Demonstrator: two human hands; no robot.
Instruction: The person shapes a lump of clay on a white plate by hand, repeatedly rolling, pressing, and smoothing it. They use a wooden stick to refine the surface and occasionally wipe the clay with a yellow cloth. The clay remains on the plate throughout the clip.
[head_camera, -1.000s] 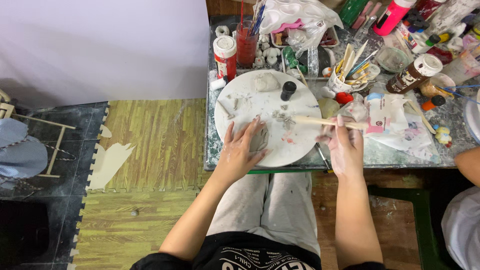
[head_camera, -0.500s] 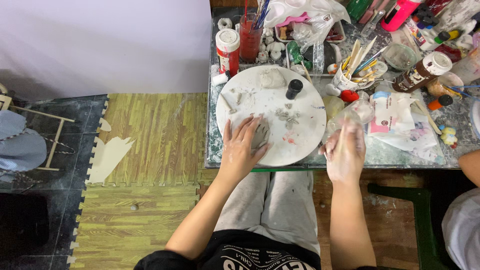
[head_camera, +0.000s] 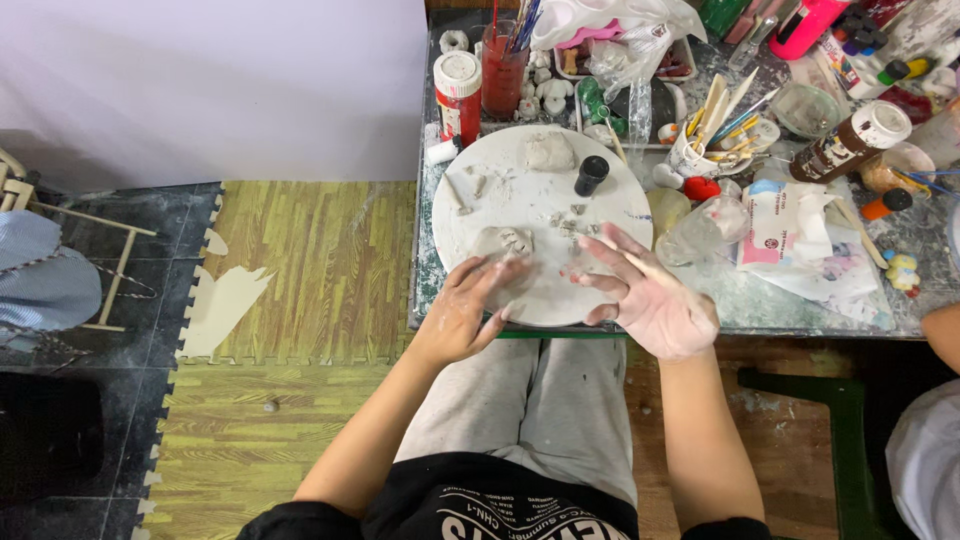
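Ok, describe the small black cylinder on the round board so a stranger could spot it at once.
Start at the round white board on the cluttered table's near edge. On its far right part, beyond the right hand, stands a small black cylinder. It is the only dark, upright thing on the board; everything else there is pale grey clay, like the clay lump beside it.

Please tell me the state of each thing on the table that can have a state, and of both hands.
Left hand: open, fingers resting on the grey clay piece.
Right hand: open, fingers spread, smeared with clay, holding nothing.
Grey clay piece: lying on the round white board, partly shaped.
Clay lump: lying at the board's far edge, untouched.
Small black bottle: upright, capped.
Brown bottle: lying tilted, capped.
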